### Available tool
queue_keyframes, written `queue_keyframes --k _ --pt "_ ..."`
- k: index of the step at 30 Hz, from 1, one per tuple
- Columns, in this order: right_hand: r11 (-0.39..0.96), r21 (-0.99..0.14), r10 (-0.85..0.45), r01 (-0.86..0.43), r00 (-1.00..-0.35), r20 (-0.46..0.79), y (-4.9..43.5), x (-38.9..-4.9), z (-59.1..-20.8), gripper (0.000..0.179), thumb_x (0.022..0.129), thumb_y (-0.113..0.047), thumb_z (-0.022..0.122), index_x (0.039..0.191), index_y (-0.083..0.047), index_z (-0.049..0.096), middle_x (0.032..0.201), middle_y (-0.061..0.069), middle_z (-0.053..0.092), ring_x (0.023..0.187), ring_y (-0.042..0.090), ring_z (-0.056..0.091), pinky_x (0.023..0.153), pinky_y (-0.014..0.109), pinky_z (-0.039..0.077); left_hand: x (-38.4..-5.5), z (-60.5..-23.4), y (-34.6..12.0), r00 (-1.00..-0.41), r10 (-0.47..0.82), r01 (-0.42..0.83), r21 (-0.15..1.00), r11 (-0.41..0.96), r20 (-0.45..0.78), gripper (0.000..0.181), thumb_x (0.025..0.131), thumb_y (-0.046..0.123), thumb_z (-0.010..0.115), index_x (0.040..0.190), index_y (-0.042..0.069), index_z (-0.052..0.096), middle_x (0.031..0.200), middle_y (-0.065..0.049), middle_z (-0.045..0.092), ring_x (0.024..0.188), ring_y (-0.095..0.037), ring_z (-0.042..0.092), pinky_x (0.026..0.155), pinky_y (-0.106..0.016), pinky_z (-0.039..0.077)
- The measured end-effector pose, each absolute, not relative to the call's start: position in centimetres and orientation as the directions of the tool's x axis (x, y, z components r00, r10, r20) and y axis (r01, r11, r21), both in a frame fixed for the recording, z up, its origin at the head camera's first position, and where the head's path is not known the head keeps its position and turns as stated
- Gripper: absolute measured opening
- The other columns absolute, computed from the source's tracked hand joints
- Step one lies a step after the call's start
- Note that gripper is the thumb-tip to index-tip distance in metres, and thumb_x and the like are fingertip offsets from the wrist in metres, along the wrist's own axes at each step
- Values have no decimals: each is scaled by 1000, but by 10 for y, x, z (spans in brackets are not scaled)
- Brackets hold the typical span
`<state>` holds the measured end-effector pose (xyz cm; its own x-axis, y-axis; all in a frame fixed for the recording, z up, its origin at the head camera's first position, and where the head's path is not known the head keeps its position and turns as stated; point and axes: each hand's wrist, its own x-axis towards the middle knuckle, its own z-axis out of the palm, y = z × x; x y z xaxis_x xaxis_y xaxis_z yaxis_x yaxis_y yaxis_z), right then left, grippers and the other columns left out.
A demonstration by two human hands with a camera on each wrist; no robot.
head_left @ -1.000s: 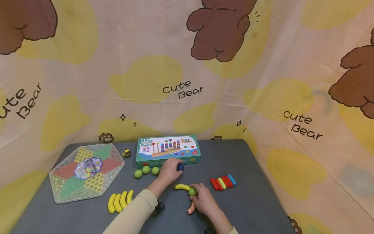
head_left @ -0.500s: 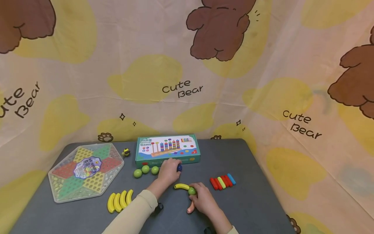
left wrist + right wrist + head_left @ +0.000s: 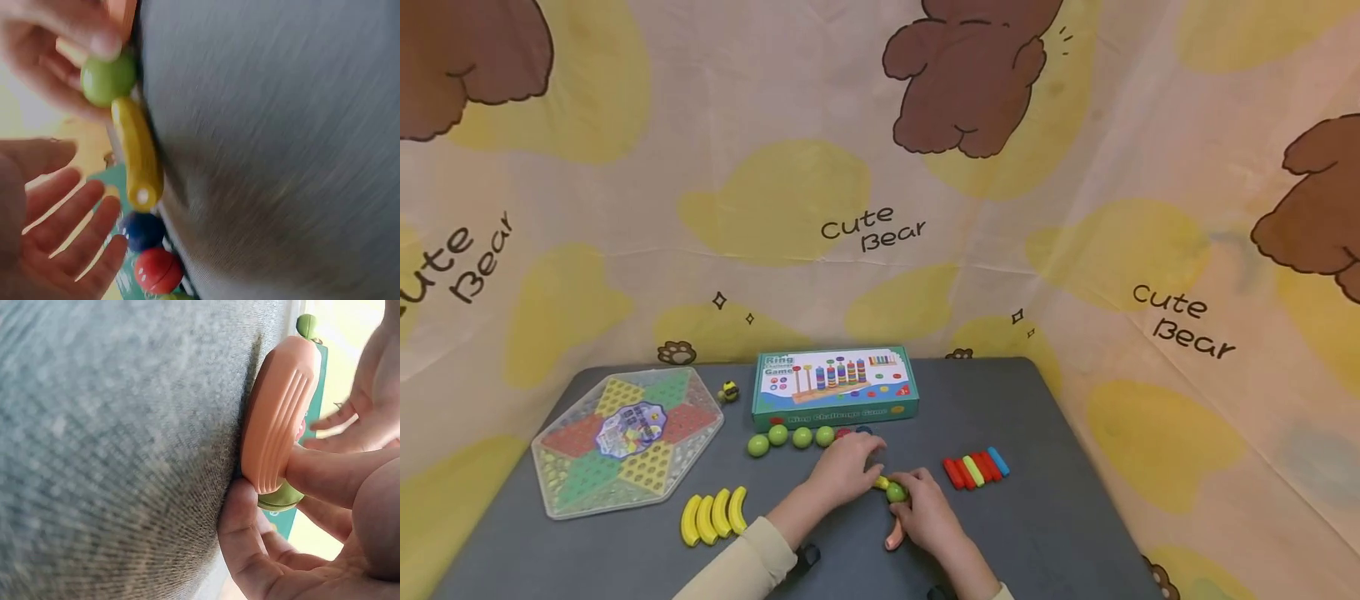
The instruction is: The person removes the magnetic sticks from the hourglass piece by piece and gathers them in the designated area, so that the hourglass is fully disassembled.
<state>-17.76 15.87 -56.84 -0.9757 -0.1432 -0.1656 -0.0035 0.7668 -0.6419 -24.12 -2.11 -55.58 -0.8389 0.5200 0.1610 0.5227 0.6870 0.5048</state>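
Observation:
In the head view my left hand (image 3: pixel 847 468) is above the table by a yellow banana-shaped piece (image 3: pixel 881 482), covering most of it. The left wrist view has that hand's fingers spread and apart from the yellow piece (image 3: pixel 137 156). My right hand (image 3: pixel 927 510) pinches a green ball (image 3: pixel 897 492), its fingertips also at the end of a curved orange piece (image 3: pixel 278 415). Yellow piece and orange piece lie at either side of the green ball. Beyond my left hand are a blue ball (image 3: pixel 142 231) and a red ball (image 3: pixel 158 270), partly hidden in the head view.
Several green balls (image 3: pixel 802 437) line up before a green game box (image 3: pixel 835 415). Yellow banana pieces (image 3: pixel 712 517) lie at left, below a hexagonal board (image 3: pixel 628 442). A small bee figure (image 3: pixel 729 391) stands near it. Red, green and blue sticks (image 3: pixel 976 468) lie at right.
My left hand has let go of the blue ball and moved toward me and right, to the yellow piece. Another green ball and a red ball have come into sight. My right hand stays put.

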Motion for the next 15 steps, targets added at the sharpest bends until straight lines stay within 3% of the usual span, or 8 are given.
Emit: queue_keyframes --k 9,15 --pt "764 -643 -162 -44 -979 -126 161 -176 -568 37 85 -10 80 120 -10 69 101 3 60 78 14 52 66 29 45 -214 -568 -28 -804 594 544 423 725 17 35 85 27 80 118 16 73 113 -1 69 102 -19 62 90 -44 55" --pt "763 -645 -160 -42 -979 -126 160 -175 -566 30 85 -11 80 114 -9 71 86 0 55 71 12 50 60 26 43 -215 -576 -30 -823 567 499 486 718 7 22 86 19 78 107 14 77 94 2 68 84 -12 60 77 -37 54"
